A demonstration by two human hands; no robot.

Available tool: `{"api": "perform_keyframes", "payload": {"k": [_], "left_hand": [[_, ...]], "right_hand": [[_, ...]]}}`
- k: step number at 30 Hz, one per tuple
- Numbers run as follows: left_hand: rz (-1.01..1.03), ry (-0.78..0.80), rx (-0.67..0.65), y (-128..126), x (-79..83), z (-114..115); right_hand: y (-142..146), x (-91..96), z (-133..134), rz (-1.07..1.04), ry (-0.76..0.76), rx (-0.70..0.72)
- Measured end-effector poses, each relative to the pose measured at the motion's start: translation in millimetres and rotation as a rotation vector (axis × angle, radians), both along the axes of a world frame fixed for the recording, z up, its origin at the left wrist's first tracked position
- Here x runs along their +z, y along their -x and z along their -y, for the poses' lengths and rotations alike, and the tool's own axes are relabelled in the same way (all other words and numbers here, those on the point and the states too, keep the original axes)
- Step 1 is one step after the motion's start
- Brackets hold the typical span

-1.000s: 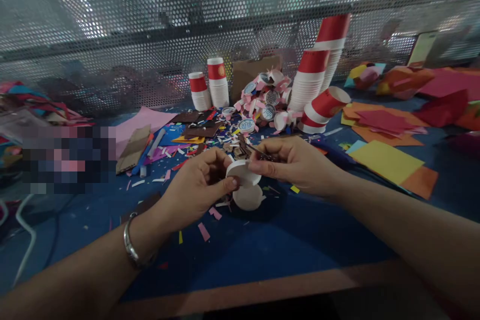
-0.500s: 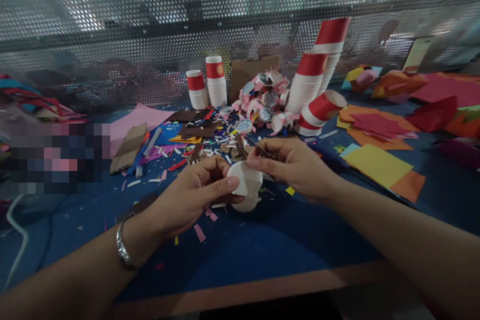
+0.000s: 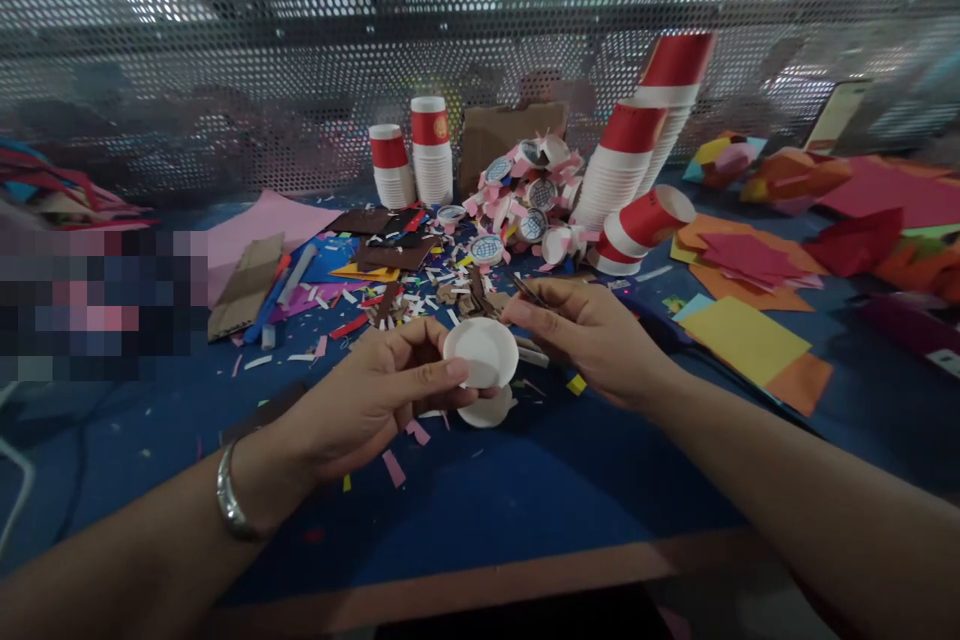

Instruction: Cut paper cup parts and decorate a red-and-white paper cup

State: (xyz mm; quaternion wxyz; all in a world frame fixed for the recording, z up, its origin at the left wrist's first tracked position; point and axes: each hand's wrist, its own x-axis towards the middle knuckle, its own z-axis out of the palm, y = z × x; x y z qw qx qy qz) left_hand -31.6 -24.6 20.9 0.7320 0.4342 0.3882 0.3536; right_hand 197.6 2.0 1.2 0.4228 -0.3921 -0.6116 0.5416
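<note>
My left hand [image 3: 397,385] pinches a white paper cup base [image 3: 480,352], a shallow round disc with a raised rim, between thumb and fingers. Below it, a second white disc [image 3: 487,410] lies on the blue tabletop, partly covered. Just right of the held disc, my right hand [image 3: 585,325] is closed on a thin dark tool [image 3: 531,294], mostly hidden by the fingers, so its kind is unclear. The right fingertips are close to the disc's rim.
Paper scraps [image 3: 420,290] litter the blue table [image 3: 517,500]. Behind stand red-and-white paper cup stacks [image 3: 431,150] and a heap of small paper discs with pink strips [image 3: 525,205]. Coloured paper sheets [image 3: 750,335] lie right; cardboard [image 3: 251,290] and pens [image 3: 296,275] lie left. A perforated metal screen [image 3: 322,80] backs the table.
The cup base has turned in my left hand, so its rimmed hollow side now faces me. My right fingers have drawn slightly away from its edge. The view has shifted a little.
</note>
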Motion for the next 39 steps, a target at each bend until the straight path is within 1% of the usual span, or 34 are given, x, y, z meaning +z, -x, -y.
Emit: {"api": "perform_keyframes", "payload": {"k": [5,9,11,14,16,18,22,24,27,31,39], "left_hand": [[0.055,0.033,-0.014,1,-0.7,-1],[0.023,0.028,-0.013,2,-3.3,1],[-0.005,-0.032,-0.026,3,-5.7,1],[-0.084,-0.251,-0.044,3,-8.9,0],[-0.162,-0.401,-0.023,4,-9.4,-3],[-0.251,-0.488,0.020,6,-8.4,-5],[-0.395,-0.574,0.057,10,-5.5,-7],[-0.443,-0.622,0.054,11,-5.1,-8],[-0.515,-0.702,0.049,11,-5.1,-8],[-0.596,-0.791,0.038,9,-4.8,-7],[-0.659,-0.846,0.078,6,-3.7,-7]], "right_hand": [[1,2.0,3,-0.035,0.039,0.050],[2,2.8,4,-0.058,0.048,0.097],[2,4.2,6,-0.030,0.013,0.105],[2,7.9,7,0.062,-0.067,0.088],[2,10.7,8,0.137,-0.111,0.084],[2,12.7,10,0.211,-0.123,0.109],[1,13.2,11,0.328,-0.094,0.206],[1,12.7,12,0.381,-0.120,0.231],[1,12.9,12,0.422,-0.177,0.237],[1,14.3,12,0.432,-0.209,0.242],[1,15.6,13,0.461,-0.216,0.247]]}}
